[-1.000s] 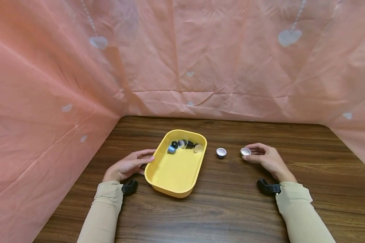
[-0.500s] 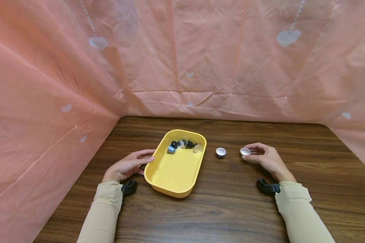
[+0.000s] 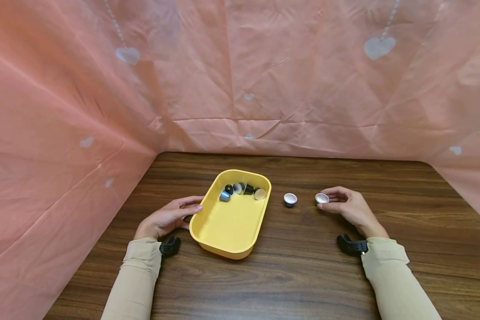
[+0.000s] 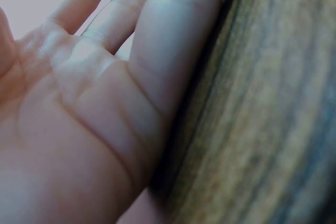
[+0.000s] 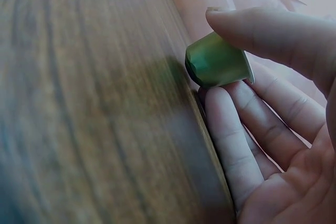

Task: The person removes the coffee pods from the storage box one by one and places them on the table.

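My right hand (image 3: 354, 210) pinches a coffee capsule (image 3: 322, 198) between thumb and fingers, low over the table at the right. Its silver lid faces up in the head view; the right wrist view shows the green body of the coffee capsule (image 5: 218, 61). To its left, another coffee capsule (image 3: 290, 200) stands lid up, dark below. My left hand (image 3: 166, 219) lies at the left side of a yellow tray (image 3: 224, 253), thumb tip on the rim and fingers stretched along the outer wall. In the left wrist view, the left palm (image 4: 79, 114) faces the camera with straight fingers.
Several capsules lie at the tray's far end, among them a blue capsule (image 3: 225, 196), a black capsule (image 3: 248, 190) and one with a pale lid (image 3: 259, 194). Pink cloth (image 3: 304, 89) walls in the brown wooden table (image 3: 296, 275) at the back and sides.
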A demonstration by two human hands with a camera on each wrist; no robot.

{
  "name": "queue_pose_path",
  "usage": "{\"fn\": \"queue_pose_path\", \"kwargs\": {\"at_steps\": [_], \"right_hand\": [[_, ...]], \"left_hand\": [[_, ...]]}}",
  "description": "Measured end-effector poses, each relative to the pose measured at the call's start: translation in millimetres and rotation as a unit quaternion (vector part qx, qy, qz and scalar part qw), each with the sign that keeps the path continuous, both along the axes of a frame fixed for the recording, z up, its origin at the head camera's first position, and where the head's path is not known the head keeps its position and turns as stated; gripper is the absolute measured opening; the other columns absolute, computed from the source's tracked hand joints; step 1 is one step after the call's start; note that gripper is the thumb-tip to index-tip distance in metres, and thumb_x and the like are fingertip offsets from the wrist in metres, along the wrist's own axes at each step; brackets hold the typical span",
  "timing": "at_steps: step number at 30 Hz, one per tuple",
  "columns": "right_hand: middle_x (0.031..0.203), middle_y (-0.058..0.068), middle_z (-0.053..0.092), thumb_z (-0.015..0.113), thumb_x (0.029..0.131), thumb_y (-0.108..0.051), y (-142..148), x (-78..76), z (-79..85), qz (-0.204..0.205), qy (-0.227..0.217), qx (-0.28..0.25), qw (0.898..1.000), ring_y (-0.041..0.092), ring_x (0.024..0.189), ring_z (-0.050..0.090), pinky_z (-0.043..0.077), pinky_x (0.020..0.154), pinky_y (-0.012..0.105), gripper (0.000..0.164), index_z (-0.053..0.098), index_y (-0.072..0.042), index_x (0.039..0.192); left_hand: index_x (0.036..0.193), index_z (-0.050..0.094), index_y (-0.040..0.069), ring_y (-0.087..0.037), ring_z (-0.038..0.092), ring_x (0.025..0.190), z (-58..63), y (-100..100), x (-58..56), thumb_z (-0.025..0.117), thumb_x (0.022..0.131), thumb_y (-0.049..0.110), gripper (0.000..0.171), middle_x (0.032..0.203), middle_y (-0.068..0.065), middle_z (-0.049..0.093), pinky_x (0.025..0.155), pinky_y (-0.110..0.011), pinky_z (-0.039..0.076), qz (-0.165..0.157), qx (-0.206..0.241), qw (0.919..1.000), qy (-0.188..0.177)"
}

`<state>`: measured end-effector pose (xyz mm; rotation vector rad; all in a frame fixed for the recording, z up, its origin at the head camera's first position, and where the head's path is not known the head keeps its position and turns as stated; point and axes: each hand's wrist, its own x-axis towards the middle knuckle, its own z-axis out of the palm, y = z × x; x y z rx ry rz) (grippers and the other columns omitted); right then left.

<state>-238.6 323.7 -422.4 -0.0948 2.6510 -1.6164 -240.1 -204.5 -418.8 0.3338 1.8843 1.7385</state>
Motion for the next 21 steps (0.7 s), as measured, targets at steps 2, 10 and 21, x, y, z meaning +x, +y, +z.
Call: {"fn": "queue_pose_path", "kwargs": {"at_steps": [2,10,21], "right_hand": [[0.104,-0.018,0.074,0.09,0.09,-0.026,0.1,-0.2,-0.5,-0.001,0.001,0.001,1.0,-0.005,0.094,0.068,0.056,0.08,0.018,0.06,0.067,-0.001,0.139],[0.107,-0.013,0.076,0.09,0.09,-0.027,-0.1,0.4,-0.3,0.0,0.002,0.003,1.0,-0.005,0.095,0.068,0.056,0.08,0.017,0.059,0.067,-0.002,0.139],[0.105,-0.016,0.075,0.09,0.09,-0.028,-0.8,0.9,0.0,-0.002,0.008,0.009,1.0,-0.005,0.094,0.067,0.056,0.079,0.017,0.058,0.069,-0.002,0.137]], "left_hand": [[0.165,0.039,0.003,-0.016,0.072,0.116,0.2,0.1,0.1,0.06,0.111,0.023,0.062,0.138,-0.003,0.068,0.09,-0.043,0.065,-0.001,0.0,1.0,0.0],[0.165,0.039,0.002,-0.016,0.073,0.114,-0.8,-0.3,0.0,0.06,0.111,0.023,0.061,0.136,-0.002,0.069,0.089,-0.042,0.066,0.0,0.003,1.0,-0.001],[0.165,0.039,0.003,-0.016,0.073,0.115,-1.8,-0.8,-0.8,0.059,0.111,0.022,0.06,0.135,-0.001,0.07,0.09,-0.042,0.066,0.0,0.0,1.0,0.0]]}}
